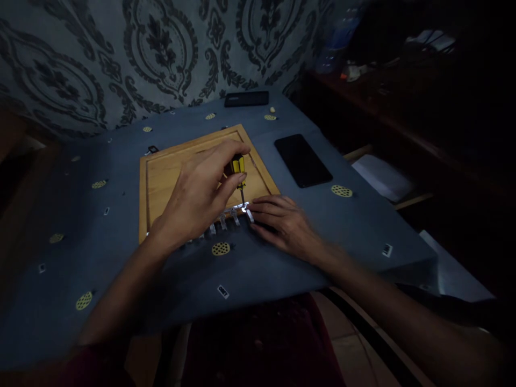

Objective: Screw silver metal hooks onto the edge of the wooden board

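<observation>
My left hand (201, 180) pinches the yellow and black handle of a screwdriver (239, 165) between thumb and fingers. The screwdriver stands nearly upright, its tip down at the right end of a shiny metal hook rail (244, 208). That rail runs along the near edge of a framed wooden board (177, 166), with several hooks (223, 220) hanging toward me. My right hand (284, 223) lies on the cloth with its fingers stretched out, their tips at the rail's right end beside the last hook. Part of the rail's left side is hidden behind my left hand and wrist.
A blue tablecloth (258, 274) with pineapple prints covers the table. Right of the board lies a black phone (303, 160); another dark phone (246, 99) is at the back, near the patterned curtain (161, 54). Dark furniture with a plastic bottle (338, 37) stands at the right.
</observation>
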`<move>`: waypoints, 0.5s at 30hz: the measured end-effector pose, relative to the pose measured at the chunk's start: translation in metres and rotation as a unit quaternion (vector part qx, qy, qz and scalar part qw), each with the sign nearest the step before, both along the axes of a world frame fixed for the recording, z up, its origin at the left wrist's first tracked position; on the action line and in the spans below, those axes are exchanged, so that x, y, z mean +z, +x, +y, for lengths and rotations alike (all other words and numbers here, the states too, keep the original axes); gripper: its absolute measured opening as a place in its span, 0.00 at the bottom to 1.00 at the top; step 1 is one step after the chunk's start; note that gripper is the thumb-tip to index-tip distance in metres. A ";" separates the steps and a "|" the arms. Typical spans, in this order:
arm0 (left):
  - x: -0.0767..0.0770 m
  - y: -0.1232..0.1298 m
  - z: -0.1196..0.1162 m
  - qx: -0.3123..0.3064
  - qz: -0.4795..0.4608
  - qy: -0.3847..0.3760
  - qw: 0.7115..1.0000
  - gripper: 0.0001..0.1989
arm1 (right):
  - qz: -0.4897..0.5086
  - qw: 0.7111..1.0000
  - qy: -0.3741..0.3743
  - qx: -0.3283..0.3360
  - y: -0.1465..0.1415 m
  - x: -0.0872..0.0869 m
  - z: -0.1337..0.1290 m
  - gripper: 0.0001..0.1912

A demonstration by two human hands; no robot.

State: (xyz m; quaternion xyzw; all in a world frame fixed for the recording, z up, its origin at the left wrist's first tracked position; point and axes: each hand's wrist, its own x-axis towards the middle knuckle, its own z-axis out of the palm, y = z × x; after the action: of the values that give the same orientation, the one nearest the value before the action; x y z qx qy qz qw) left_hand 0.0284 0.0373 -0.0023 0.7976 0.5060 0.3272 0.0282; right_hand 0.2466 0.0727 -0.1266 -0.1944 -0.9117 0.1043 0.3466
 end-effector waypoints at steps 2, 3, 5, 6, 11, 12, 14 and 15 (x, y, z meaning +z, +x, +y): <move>-0.001 0.000 0.000 0.003 0.001 0.003 1.000 0.13 | 0.001 1.000 0.000 0.000 0.000 0.000 0.000 0.09; -0.001 0.000 0.000 0.004 0.001 0.004 1.000 0.13 | 0.000 1.000 -0.002 0.001 0.000 0.000 0.000 0.10; -0.001 0.000 0.000 0.003 0.001 0.005 1.000 0.13 | -0.003 1.000 -0.007 0.002 0.000 0.001 0.000 0.10; -0.001 0.000 0.000 0.002 0.000 0.004 1.000 0.13 | -0.005 1.000 -0.010 0.003 0.000 0.001 0.000 0.10; -0.001 0.000 0.001 -0.003 0.002 0.001 1.000 0.13 | -0.002 1.000 -0.010 0.002 0.000 0.000 0.000 0.10; -0.001 0.000 0.001 -0.003 0.002 0.001 1.000 0.13 | -0.002 1.000 -0.012 0.003 0.000 0.000 0.000 0.10; 0.000 0.000 0.000 -0.003 0.002 0.005 1.000 0.14 | -0.002 1.000 -0.017 0.004 0.000 0.000 0.000 0.10; 0.000 0.000 0.000 -0.004 0.003 0.007 1.000 0.14 | -0.001 1.000 -0.019 0.005 0.000 0.000 0.000 0.11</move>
State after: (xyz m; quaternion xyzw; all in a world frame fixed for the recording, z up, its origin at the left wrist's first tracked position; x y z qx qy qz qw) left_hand 0.0281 0.0375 -0.0027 0.8005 0.5009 0.3283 0.0229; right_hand 0.2466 0.0728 -0.1261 -0.1968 -0.9109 0.1229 0.3412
